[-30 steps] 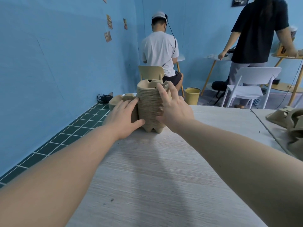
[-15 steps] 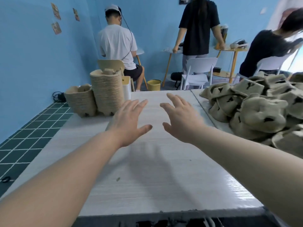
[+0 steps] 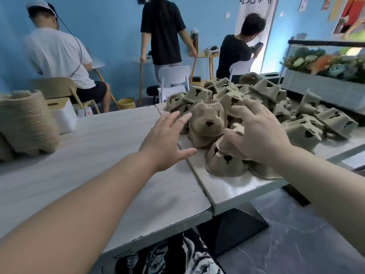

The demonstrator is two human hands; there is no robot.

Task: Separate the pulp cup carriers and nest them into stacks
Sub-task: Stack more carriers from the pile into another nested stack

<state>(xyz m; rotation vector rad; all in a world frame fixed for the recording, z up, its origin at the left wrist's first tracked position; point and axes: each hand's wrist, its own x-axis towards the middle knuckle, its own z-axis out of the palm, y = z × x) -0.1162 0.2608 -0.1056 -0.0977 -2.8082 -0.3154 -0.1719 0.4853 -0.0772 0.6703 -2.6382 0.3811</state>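
A heap of loose brown pulp cup carriers lies upside down on the right table. My right hand lies spread on the near carriers, its fingers resting on one at the front of the heap. My left hand hovers open with straight fingers, the fingertips close to another carrier. A tall nested stack of carriers stands at the far left on the grey wood-grain table.
The two tables meet along a seam between my hands. A white box stands behind the stack. Three people work at small tables along the blue wall, with chairs and a yellow bucket. A glass case stands at the right.
My hands left the nested stack and swung right across the table to the loose heap. The view turned right with them, so the stack now sits at the left edge.
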